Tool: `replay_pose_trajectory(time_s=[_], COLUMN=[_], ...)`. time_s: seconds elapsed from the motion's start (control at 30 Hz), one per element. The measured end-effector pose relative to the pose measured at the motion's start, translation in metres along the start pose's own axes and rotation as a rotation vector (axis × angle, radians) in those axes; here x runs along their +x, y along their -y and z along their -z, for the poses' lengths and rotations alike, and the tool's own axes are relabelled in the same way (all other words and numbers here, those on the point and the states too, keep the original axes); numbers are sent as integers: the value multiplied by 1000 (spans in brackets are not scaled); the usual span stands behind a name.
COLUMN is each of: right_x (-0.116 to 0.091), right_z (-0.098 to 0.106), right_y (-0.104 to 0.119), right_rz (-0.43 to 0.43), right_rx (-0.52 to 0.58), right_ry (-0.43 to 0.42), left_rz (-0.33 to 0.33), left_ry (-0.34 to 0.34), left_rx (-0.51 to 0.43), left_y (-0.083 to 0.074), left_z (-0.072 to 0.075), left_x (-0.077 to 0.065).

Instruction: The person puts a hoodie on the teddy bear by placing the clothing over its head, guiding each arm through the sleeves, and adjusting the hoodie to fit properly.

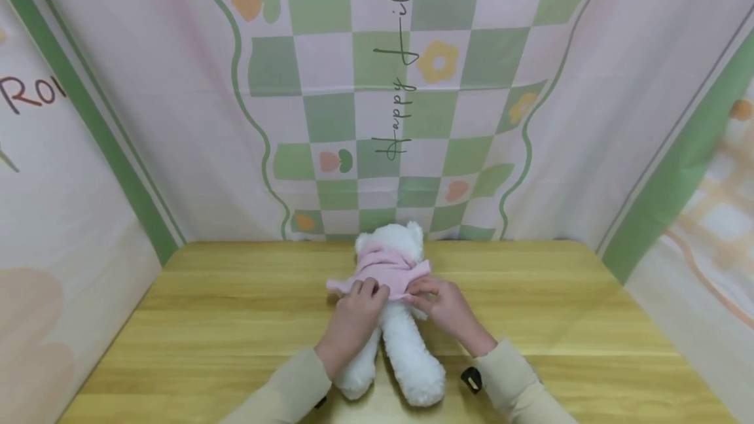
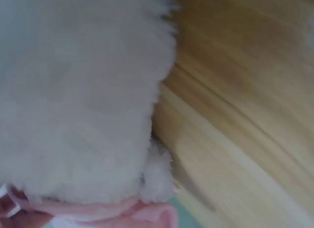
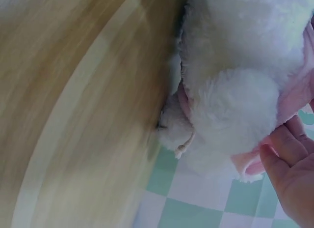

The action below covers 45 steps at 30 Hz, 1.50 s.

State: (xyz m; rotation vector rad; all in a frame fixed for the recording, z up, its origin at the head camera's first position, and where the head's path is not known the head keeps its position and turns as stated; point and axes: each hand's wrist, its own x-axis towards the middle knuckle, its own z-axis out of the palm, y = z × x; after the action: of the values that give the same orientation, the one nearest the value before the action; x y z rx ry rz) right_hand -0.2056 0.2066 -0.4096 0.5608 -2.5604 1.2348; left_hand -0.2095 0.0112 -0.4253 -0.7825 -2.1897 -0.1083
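A white plush bear (image 1: 415, 368) lies on the table, its head toward the back curtain and its legs toward me. It wears a pink doll top (image 1: 385, 267) that is rucked up around its upper body. My left hand (image 1: 356, 319) pinches the lower hem near the middle, and its fingertips (image 2: 32, 219) show at that pink edge in the left wrist view. On the other side my right hand (image 1: 450, 309) pinches the hem between thumb and fingers. A thin knotted cord (image 3: 184, 145) hangs by the white fur in the right wrist view.
The wooden table (image 1: 235, 319) ends at a hanging curtain (image 1: 330, 64) with green checks and lettering. Printed cloth panels stand at the left (image 1: 65, 214) and right (image 1: 695, 228). A small black device (image 1: 471, 379) sits at my right cuff.
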Motion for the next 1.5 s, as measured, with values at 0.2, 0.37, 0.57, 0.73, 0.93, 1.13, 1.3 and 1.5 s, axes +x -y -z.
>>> replay_pose_trajectory(time_s=[0.2,0.37,0.57,0.73,0.93,1.13,1.3,1.5], right_x=[-3,-5,-11,-15,-13,12,35,54], right_z=[2,4,8,10,16,12,5,1], right_y=[-2,-6,-17,-28,-27,-9,2,7], right_rz=[-6,5,25,162,190,127,-81,-314], right_rx=[-18,-43,-48,-124,-193,-195,-124,-43], right_ry=[1,-5,10,21,-15,-177,-131,-106], left_rz=[206,237,38,-61,-89,187,403,610], left_ry=[96,76,66,183,254,275,177,169], left_rx=[-290,-358,-389,-524,-663,-961,-906,-792], left_y=[10,18,26,32,33,31,36,43], left_z=[4,5,2,1,4,4,-2,-9], left_x=[-3,-11,-15,-17,-19,-6,16,38])
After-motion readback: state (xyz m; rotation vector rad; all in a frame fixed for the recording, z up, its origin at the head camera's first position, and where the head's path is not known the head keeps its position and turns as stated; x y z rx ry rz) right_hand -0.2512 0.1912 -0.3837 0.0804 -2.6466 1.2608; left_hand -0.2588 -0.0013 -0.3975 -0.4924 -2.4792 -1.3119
